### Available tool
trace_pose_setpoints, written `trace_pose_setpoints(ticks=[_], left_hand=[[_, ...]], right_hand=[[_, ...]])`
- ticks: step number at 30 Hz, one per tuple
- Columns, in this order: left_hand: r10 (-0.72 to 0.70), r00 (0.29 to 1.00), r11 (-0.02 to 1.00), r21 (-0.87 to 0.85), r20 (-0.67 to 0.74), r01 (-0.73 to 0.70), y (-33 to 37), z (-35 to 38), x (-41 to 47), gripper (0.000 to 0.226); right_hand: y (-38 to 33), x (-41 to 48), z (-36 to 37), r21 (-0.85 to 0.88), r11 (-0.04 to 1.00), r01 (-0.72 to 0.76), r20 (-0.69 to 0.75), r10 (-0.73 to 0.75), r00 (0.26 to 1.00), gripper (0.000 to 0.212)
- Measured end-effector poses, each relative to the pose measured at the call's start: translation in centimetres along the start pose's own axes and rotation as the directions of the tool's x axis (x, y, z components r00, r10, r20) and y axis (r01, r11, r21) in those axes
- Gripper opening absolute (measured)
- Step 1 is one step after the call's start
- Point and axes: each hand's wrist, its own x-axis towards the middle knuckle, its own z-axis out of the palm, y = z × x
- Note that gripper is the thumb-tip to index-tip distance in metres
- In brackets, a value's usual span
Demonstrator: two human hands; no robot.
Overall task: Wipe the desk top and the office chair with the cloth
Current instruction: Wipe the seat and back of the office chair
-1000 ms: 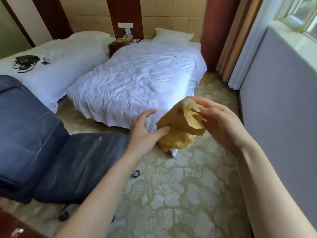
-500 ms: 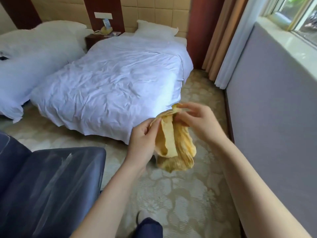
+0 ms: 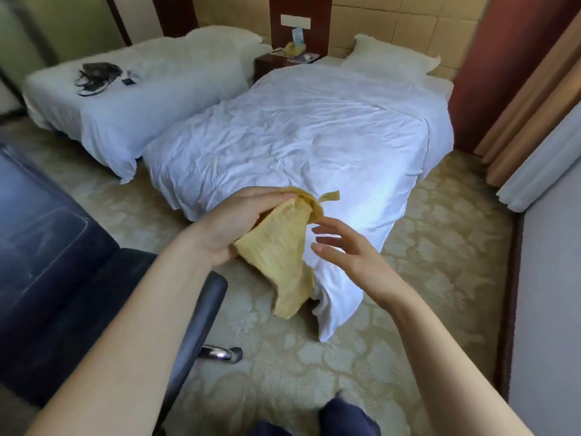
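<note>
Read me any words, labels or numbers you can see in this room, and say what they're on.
No text can be read.
The small upright card on the nightstand: print too blurred to read.
The white wall plate above it: no lettering shows.
The yellow cloth: no lettering shows.

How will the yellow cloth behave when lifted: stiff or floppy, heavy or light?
Probably floppy: the cloth hangs in folds below the left hand, which grips its top. Likely light: that one hand carries it while the right hand is open beside it.
</note>
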Motion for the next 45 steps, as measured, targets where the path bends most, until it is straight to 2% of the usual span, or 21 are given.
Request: trace_pose_setpoints(ticks=[1, 3, 5, 7, 10, 12, 13, 15, 16, 18, 20, 21, 23, 25, 28, 30, 33, 36, 40, 45], left_hand=[[-0.005, 1.000, 1.000, 0.006, -0.003, 0.005, 0.5, 0.0, 0.7, 0.018], [-0.029, 0.998, 0.999, 0.035, -0.055, 0.031, 1.4, 0.1, 2.0, 0.018], [-0.060, 0.990, 0.997, 0.044, -0.126, 0.066, 2.2, 0.4, 3.0, 0.019], [-0.113, 0.970, 0.994, -0.024, -0.216, 0.111, 2.6, 0.7, 3.6, 0.019], [-0.267, 0.897, 0.947, -0.266, -0.352, 0.177, 2.0, 0.8, 3.8, 0.022], [-0.327, 0.855, 0.877, -0.466, -0.403, 0.115, 0.4, 0.7, 3.4, 0.026], [-0.340, 0.826, 0.816, -0.578, -0.449, 0.022, -0.8, 0.7, 3.2, 0.030], [-0.397, 0.737, 0.625, -0.749, -0.547, -0.219, -4.2, 1.0, 2.5, 0.041], [-0.442, 0.694, 0.551, -0.783, -0.568, -0.290, -6.2, 1.5, 2.2, 0.044], [-0.524, 0.649, 0.553, -0.799, -0.552, -0.234, -9.8, 3.0, 1.3, 0.044], [-0.564, 0.651, 0.580, -0.805, -0.508, -0.125, -12.5, 4.4, 0.6, 0.043], [-0.560, 0.661, 0.579, -0.807, -0.499, -0.119, -13.4, 4.9, 0.4, 0.043], [-0.511, 0.673, 0.583, -0.791, -0.535, -0.186, -14.6, 4.8, 0.1, 0.043], [-0.451, 0.661, 0.599, -0.752, -0.600, -0.275, -15.2, 3.4, -0.4, 0.036], [-0.440, 0.528, 0.709, -0.642, -0.726, -0.292, -15.5, -1.3, -2.2, 0.034], [-0.374, 0.512, 0.791, -0.554, -0.773, -0.259, -15.1, -5.2, -4.1, 0.041], [-0.226, 0.555, 0.918, -0.366, -0.800, -0.155, -13.6, -10.7, -6.6, 0.047], [-0.099, 0.546, 0.988, -0.148, -0.832, -0.047, -12.0, -15.4, -7.8, 0.052], [-0.018, 0.490, 0.993, 0.042, -0.871, 0.113, -10.6, -19.9, -8.6, 0.056], [0.051, 0.405, 0.920, 0.201, -0.913, 0.337, -9.9, -23.3, -8.5, 0.049]], right_hand=[[0.1, 1.1, -0.6, -0.027, 0.999, 0.036, 0.068, -0.034, 0.997, 0.030], [0.0, 3.0, -1.6, 0.026, 0.996, 0.087, 0.174, -0.090, 0.981, 0.020], [-0.3, 4.6, -2.9, 0.079, 0.994, 0.075, 0.255, -0.093, 0.962, 0.014], [-0.2, 6.3, -4.4, 0.059, 0.997, 0.055, 0.349, -0.072, 0.934, 0.029], [-0.1, 8.2, -6.3, 0.129, 0.991, -0.040, 0.482, -0.027, 0.876, 0.040], [0.1, 9.2, -6.7, 0.246, 0.957, -0.151, 0.515, 0.003, 0.857, 0.035], [0.2, 9.7, -6.5, 0.312, 0.923, -0.225, 0.530, 0.027, 0.848, 0.032], [0.7, 10.4, -5.8, 0.400, 0.836, -0.375, 0.565, 0.097, 0.819, 0.027], [1.0, 10.9, -5.3, 0.412, 0.804, -0.430, 0.583, 0.131, 0.802, 0.023], [1.3, 11.4, -3.7, 0.366, 0.793, -0.487, 0.648, 0.159, 0.745, 0.016], [1.8, 11.7, -1.5, 0.278, 0.813, -0.512, 0.735, 0.163, 0.658, 0.013], [1.9, 11.8, -0.6, 0.225, 0.831, -0.508, 0.766, 0.172, 0.620, 0.018], [2.1, 12.3, 1.8, 0.099, 0.895, -0.434, 0.805, 0.185, 0.564, 0.025], [1.8, 13.0, 3.8, 0.005, 0.946, -0.323, 0.815, 0.183, 0.549, 0.025], [0.5, 14.9, 7.4, -0.076, 0.987, -0.141, 0.784, 0.146, 0.603, 0.025], [-0.8, 16.3, 10.1, -0.099, 0.995, -0.032, 0.760, 0.096, 0.643, 0.023], [-2.8, 18.2, 14.4, -0.118, 0.989, 0.090, 0.729, 0.025, 0.684, 0.024], [-4.1, 20.1, 18.4, -0.133, 0.970, 0.203, 0.691, -0.056, 0.720, 0.025], [-4.3, 22.5, 22.0, -0.209, 0.912, 0.354, 0.607, -0.163, 0.778, 0.017], [-4.6, 24.6, 25.2, -0.237, 0.825, 0.512, 0.530, -0.332, 0.780, 0.011]])
